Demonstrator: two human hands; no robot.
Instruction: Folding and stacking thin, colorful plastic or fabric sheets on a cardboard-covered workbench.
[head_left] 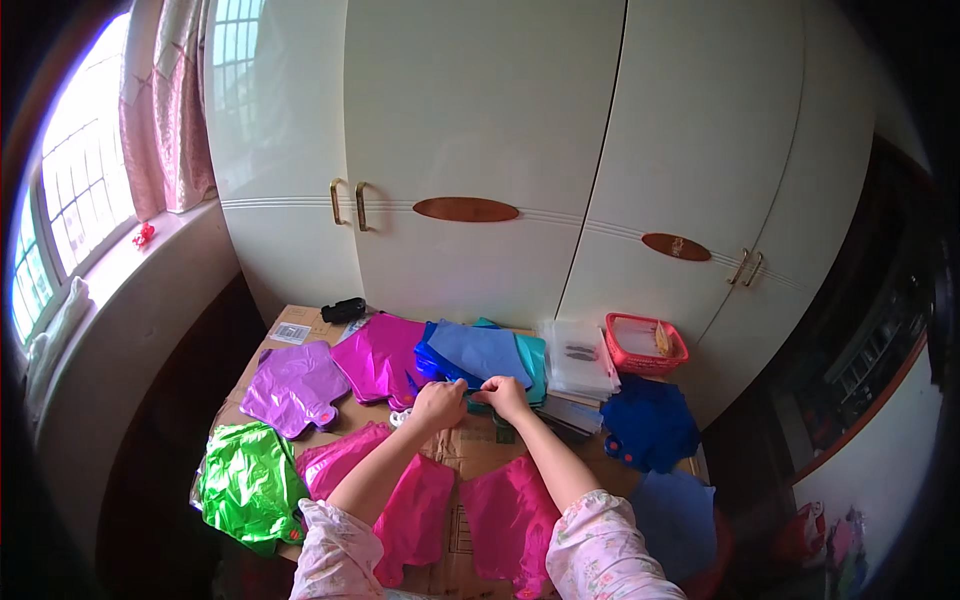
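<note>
Both my hands meet at the near edge of a pile of flat blue foil pieces (478, 352), which look like uninflated foil balloons. My left hand (440, 403) is closed, its fingers pinched at the blue edge. Beside it my right hand (504, 396) pinches the same edge with thumb and forefinger. The exact spot they grip is small and partly hidden by the fingers. Teal foil (538, 362) shows beneath the pile on its right side. A small white ring-shaped thing (400, 418) lies by my left wrist.
Flat foil pieces ring the cardboard-covered table: magenta (380, 358), lilac (293, 388), green (252, 485), pink (512, 520) and dark blue (650, 422). Clear plastic bags (578, 360) and a red basket (648, 362) stand back right, a black object (344, 310) back left. White cabinets (480, 120) rise behind.
</note>
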